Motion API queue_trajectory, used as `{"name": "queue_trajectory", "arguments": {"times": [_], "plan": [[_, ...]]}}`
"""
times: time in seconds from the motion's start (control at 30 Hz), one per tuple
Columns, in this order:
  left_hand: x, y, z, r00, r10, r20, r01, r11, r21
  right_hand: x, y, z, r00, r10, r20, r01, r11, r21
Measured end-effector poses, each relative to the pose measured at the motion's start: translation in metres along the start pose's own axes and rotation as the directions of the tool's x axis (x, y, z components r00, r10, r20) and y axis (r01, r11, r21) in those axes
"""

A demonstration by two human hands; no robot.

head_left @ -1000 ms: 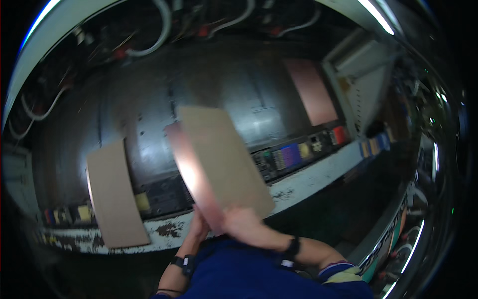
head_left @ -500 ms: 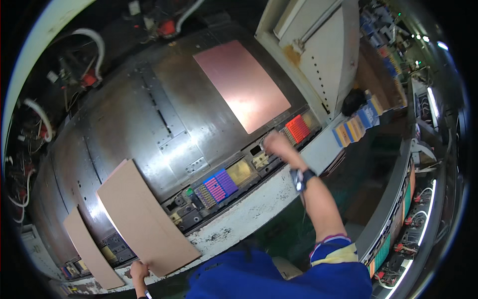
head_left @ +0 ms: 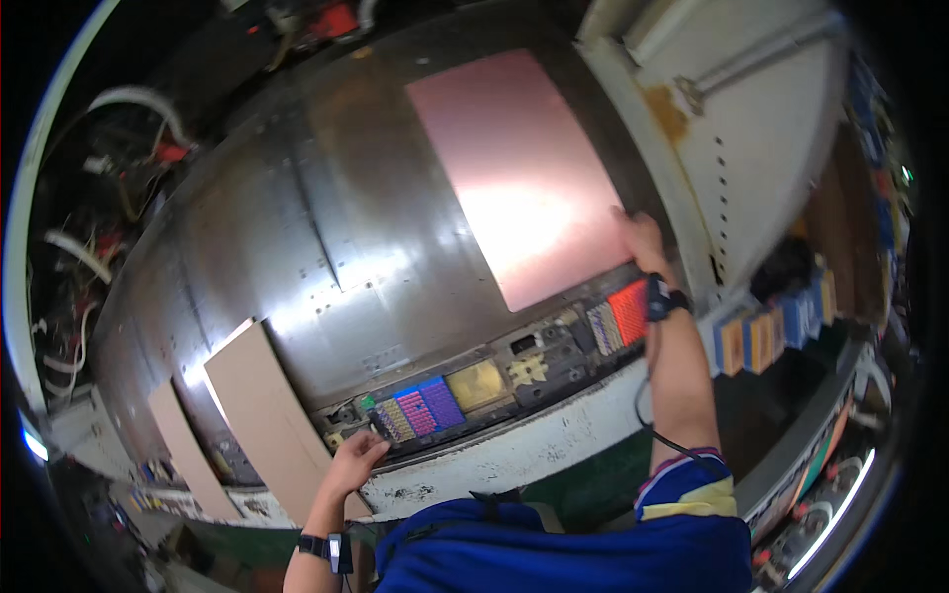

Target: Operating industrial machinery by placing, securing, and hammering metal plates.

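Observation:
A copper-coloured sheet [head_left: 524, 178] lies flat on the dark metal bed, with bright glare on its lower part. My right hand [head_left: 643, 242] touches its right edge near the lower corner, fingers extended and slightly blurred. My left hand [head_left: 358, 460] hovers by the bed's front rail, beside a brown board [head_left: 267, 400]. Its fingers are partly bent and apart, with nothing visible between them. The board lies across the bed's front edge, and a narrower brown board [head_left: 190, 445] lies farther left.
Along the front rail sit a purple-and-pink block [head_left: 430, 403], a yellow plate [head_left: 476, 383] and a red block [head_left: 627, 311]. A white upright panel [head_left: 741, 128] borders the bed on the right, near blue-and-tan boxes [head_left: 761, 341]. White hoses [head_left: 138, 99] hang at the far left.
My right hand has moved from the front rail to the sheet's right edge. My left hand has left the large brown board's near end and moved right. The view has shifted.

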State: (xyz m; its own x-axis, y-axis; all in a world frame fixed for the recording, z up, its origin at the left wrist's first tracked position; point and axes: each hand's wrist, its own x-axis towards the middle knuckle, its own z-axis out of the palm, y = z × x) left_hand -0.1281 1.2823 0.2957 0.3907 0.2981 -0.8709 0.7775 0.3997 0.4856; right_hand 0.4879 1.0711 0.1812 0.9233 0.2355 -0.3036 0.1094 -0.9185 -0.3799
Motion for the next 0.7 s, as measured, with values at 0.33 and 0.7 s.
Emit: {"name": "queue_trajectory", "arguments": {"times": [0.33, 0.7], "plan": [[0.066, 0.098, 0.022, 0.899, 0.360, -0.249, -0.397, 0.910, -0.117, -0.228, -0.144, -0.030, 0.889, -0.308, 0.338, -0.080, 0.623, 0.778], [-0.112, -0.136, -0.075, 0.897, 0.065, -0.438, -0.374, 0.640, -0.671, -0.498, -0.225, 0.048, 0.552, -0.528, 0.645, -0.255, 0.630, 0.733]]}}
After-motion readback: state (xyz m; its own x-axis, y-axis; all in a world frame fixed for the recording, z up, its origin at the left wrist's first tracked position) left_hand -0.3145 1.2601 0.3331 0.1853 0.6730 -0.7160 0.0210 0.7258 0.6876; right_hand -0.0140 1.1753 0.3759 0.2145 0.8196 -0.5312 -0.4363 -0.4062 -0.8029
